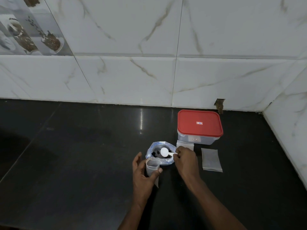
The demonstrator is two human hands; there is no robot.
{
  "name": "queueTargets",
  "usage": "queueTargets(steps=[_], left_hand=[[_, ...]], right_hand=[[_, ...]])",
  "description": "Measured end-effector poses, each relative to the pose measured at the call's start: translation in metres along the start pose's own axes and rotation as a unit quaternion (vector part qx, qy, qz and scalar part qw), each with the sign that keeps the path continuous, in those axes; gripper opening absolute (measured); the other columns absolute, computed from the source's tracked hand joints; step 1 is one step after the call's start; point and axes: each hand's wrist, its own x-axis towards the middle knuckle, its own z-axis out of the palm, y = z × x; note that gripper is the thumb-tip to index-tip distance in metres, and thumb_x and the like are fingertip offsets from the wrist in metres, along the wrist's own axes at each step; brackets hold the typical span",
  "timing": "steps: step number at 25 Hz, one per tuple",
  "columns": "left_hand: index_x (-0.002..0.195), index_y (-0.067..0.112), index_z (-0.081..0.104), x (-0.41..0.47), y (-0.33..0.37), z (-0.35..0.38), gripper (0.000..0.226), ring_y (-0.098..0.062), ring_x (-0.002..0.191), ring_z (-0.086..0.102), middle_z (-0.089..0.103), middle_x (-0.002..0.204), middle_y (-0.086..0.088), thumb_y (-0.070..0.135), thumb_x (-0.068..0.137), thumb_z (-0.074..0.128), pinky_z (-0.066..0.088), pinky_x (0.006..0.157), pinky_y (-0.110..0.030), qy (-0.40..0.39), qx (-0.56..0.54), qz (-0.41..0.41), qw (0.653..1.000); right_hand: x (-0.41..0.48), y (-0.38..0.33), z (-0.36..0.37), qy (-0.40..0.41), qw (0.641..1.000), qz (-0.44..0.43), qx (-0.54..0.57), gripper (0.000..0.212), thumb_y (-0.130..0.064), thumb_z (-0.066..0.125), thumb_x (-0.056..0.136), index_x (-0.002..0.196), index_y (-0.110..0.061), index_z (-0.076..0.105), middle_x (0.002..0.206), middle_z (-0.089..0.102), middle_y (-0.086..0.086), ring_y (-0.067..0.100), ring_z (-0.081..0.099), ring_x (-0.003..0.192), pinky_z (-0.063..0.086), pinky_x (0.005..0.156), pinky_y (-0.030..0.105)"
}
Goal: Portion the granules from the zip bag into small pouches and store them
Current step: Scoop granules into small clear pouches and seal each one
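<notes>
Fingers (pixel 157 172) of left hand (pixel 142 173) wrapped round an open pouch (pixel 152 166) — right hand (pixel 186 161) pinching a scoop (pixel 164 152) at the zip bag (pixel 157 144) mouth.

Countertop (pixel 79 160): black polished stone, with a faint diagonal seam at left and a streak of reflected light (pixel 141 121) near the back edge.
Back wall (pixel 132 77): large white tiles with grey-gold marble veining.
Decorative tile (pixel 28 29): upper left, grey print with brown motifs.
Chipped gap (pixel 219 105): at the back wall's base, toward the right.
Side wall (pixel 290 117): same tile, forming the right corner.
</notes>
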Motion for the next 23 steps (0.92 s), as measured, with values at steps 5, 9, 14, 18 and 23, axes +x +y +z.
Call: queueTargets(steps=[5,9,14,18,23], left_hand=[[0.116,0.044,0.071,0.002,-0.006,0.0,0.056,-0.012,0.13,0.057,0.05,0.148,0.011,0.04,0.062,0.086,0.051,0.104,-0.032,-0.045,-0.035,-0.045,0.997],[0.123,0.038,0.069,0.003,-0.008,-0.002,0.058,-0.025,0.124,0.063,0.061,0.141,-0.007,0.031,0.067,0.086,0.05,0.106,-0.051,-0.072,-0.101,-0.052,0.991],[0.125,0.031,0.069,0.008,-0.006,-0.006,0.057,-0.027,0.119,0.067,0.07,0.128,-0.008,0.028,0.07,0.084,0.052,0.103,-0.046,-0.093,-0.131,-0.057,0.985],[0.131,0.02,0.066,0.01,-0.011,-0.008,0.06,-0.031,0.121,0.065,0.069,0.13,-0.01,0.023,0.074,0.084,0.047,0.108,-0.053,-0.091,-0.142,-0.06,0.984],[0.137,0.016,0.06,0.009,-0.012,-0.006,0.064,-0.035,0.126,0.061,0.066,0.135,-0.014,0.017,0.077,0.083,0.044,0.11,-0.056,-0.105,-0.171,-0.06,0.978]], right_hand=[[-0.009,-0.012,0.015,-0.011,0.979,-0.122,-0.165,0.023,-0.015,0.071,0.08,0.103,-0.012,0.07,0.098,0.066,0.006,0.02,0.066,0.081,0.052,0.068,0.031],[-0.014,-0.006,0.039,-0.004,0.967,-0.19,-0.167,0.037,-0.006,0.091,0.046,0.077,-0.009,0.071,0.075,0.066,0.006,0.016,0.062,0.057,0.048,0.044,0.024],[-0.011,-0.001,0.055,-0.031,0.978,-0.195,-0.069,0.026,-0.006,0.068,0.08,0.106,-0.005,0.069,0.095,0.066,0.008,0.02,0.065,0.075,0.056,0.057,0.032],[-0.007,-0.005,0.046,-0.014,0.962,-0.261,-0.075,0.015,-0.004,0.077,0.069,0.083,-0.006,0.07,0.081,0.065,0.006,0.018,0.064,0.067,0.053,0.05,0.028],[-0.012,0.001,0.042,-0.003,0.957,-0.267,-0.112,0.017,-0.009,0.083,0.065,0.077,-0.01,0.071,0.082,0.067,0.005,0.016,0.065,0.07,0.054,0.05,0.027]])
